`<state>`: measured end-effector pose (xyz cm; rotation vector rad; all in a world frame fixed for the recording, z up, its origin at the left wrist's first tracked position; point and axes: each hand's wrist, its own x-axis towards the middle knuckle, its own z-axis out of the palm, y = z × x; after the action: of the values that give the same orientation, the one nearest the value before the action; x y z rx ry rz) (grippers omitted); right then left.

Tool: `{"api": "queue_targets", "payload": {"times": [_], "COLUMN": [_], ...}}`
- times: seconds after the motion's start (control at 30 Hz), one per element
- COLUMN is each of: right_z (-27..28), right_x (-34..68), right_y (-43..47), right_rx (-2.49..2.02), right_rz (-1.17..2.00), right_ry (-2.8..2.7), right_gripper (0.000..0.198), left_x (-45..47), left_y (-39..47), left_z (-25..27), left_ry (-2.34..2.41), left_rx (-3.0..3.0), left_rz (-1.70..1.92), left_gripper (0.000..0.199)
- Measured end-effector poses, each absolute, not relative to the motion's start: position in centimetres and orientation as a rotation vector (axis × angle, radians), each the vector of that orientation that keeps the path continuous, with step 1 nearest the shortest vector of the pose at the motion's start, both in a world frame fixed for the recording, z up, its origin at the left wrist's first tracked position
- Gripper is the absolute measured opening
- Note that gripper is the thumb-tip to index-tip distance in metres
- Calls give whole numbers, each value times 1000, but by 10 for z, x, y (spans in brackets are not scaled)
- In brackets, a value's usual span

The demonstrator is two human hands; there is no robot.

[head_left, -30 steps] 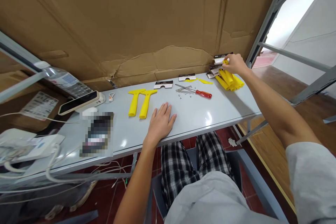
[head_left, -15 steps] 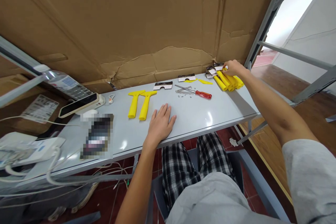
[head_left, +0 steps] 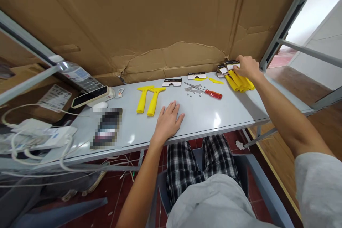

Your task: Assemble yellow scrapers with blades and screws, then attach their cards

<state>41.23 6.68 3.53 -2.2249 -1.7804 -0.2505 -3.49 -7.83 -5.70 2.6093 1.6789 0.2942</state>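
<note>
My left hand [head_left: 169,121] lies flat on the grey-white tabletop [head_left: 197,114], fingers stretched out, holding nothing. Just beyond it are two yellow scraper handles [head_left: 153,102] side by side. At the far right, my right hand [head_left: 248,67] is closed at the top of a pile of yellow scrapers [head_left: 237,81] with black-and-white header cards [head_left: 222,69]; its fingertips are partly hidden. Between the hands lies a red-handled screwdriver [head_left: 213,94], its shaft across flat metal blades [head_left: 192,90]. Several small screws [head_left: 190,96] are scattered beside them.
Loose header cards [head_left: 172,82] and yellow plastic pieces [head_left: 216,81] lie along the back, before a cardboard wall [head_left: 171,17]. To the left are a blurred-out item [head_left: 107,128], a phone [head_left: 89,97], a water bottle [head_left: 80,77] and a power strip [head_left: 57,138] with cables. Metal posts frame both sides.
My right hand has shifted over the scraper pile, its back now turned more upward. My left hand stays flat on the table. The camera view has turned slightly, moving everything on the table rightward.
</note>
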Motion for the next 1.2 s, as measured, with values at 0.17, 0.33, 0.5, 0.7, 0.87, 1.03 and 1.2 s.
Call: {"api": "queue_targets", "payload": {"times": [0.17,0.33,0.5,0.7,0.87,1.03,1.2], "right_z": [27,5,-4,-3,0,13,14], "right_x": [347,285,269,278,279,286,301], "right_y": [60,77,78,63,62,57,60], "right_rx": [-1958,-1879,-1772,-1468,-1529,-1544,-1596], "right_rz": [-265,-66,83,380,564,585,411], "right_ry": [-1929,-2096,-2145,-2407,-2508,-2404,-2313], "right_gripper": [51,44,55,51,45,34,42], "left_x": [-33,-35,-49,-83,-92,-87,-87], "left_y": [-80,-48,29,72,64,65,65], "left_z": [-52,-14,26,30,30,24,22], "left_ry": [1717,1622,1984,2323,2271,2200,2138], "left_rx": [2606,2638,2524,2360,2252,2299,2281], "left_rz": [272,89,132,-35,-125,-99,94], "left_gripper": [63,51,50,55,61,67,69]}}
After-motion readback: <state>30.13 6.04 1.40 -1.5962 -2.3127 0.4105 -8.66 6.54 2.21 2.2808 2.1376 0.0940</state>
